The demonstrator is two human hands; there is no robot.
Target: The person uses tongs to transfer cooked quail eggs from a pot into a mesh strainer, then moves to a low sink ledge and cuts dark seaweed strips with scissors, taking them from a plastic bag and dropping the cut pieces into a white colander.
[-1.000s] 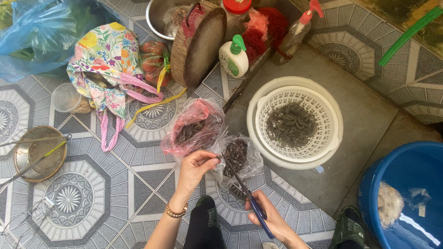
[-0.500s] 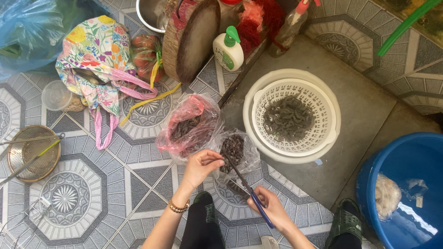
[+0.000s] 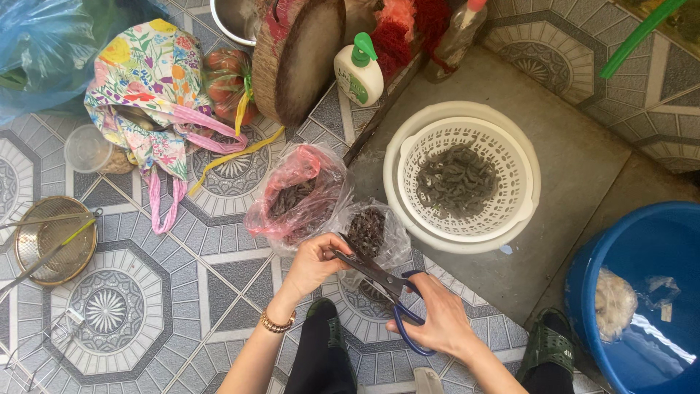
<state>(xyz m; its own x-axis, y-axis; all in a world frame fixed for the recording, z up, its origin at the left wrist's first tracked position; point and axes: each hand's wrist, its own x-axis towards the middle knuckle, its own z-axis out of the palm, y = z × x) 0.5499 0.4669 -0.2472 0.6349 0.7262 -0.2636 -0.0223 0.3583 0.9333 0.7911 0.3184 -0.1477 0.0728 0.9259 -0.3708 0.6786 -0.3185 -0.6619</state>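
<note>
Right hand [image 3: 436, 321] grips blue-handled scissors [image 3: 379, 281], blades parted. Left hand [image 3: 315, 259] pinches something small at the tips, beside clear crinkled bag [image 3: 372, 233] of dark shrimp. Round white slotted basket [image 3: 463, 179], far right, holds more.

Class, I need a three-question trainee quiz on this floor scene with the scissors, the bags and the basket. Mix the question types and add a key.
1. True or false: the right hand holds the blue-handled metal scissors.
2. Which sits nearest the left hand? A the clear plastic bag of dark pieces; B the round blue plastic tub; C the round metal mesh strainer.
3. Fill in: the white perforated plastic basket rests inside a white ____.

Key: 1 true. 2 A. 3 bowl.
</note>
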